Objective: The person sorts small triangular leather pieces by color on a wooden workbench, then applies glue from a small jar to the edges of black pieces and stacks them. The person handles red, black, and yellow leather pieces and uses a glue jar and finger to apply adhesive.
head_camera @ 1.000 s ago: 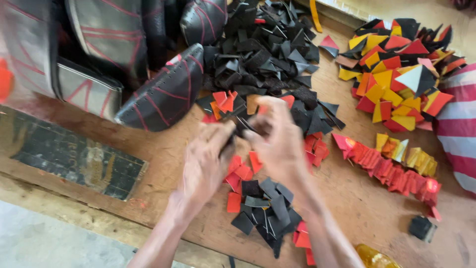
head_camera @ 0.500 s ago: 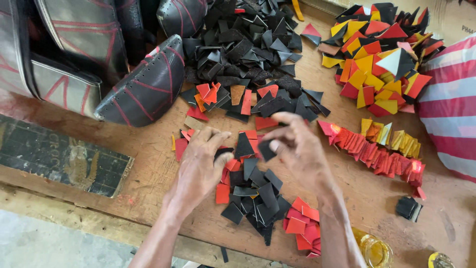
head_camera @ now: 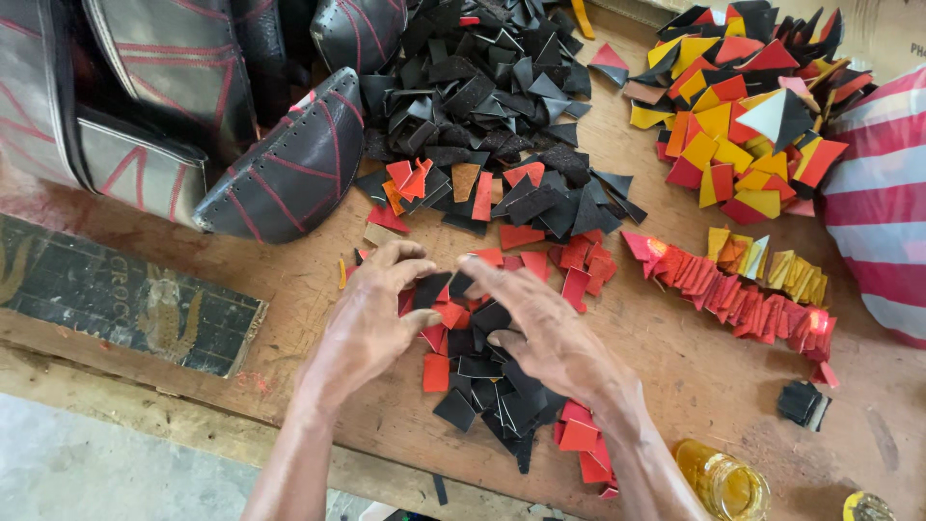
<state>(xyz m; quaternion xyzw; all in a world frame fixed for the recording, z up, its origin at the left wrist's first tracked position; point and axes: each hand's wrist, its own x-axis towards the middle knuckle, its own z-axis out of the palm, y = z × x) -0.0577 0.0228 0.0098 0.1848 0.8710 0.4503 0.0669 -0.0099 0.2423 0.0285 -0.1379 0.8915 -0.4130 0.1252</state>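
Observation:
My left hand and my right hand hover close together over a small heap of black and red leather pieces on the wooden bench. The thumb and curled fingers of my left hand pinch a black leather piece at the heap's far edge. My right hand is spread flat, its fingertips resting on the pieces beside that black one, with nothing gripped. My wrists hide part of the heap.
A large pile of black pieces lies behind. A yellow, red and orange pile and a row of overlapped red and yellow pieces lie right. Stitched black panels, a dark board, a yellow jar, red-striped fabric.
Both hands have drawn back from the edge of the big black pile toward me and now work over the small black and red heap.

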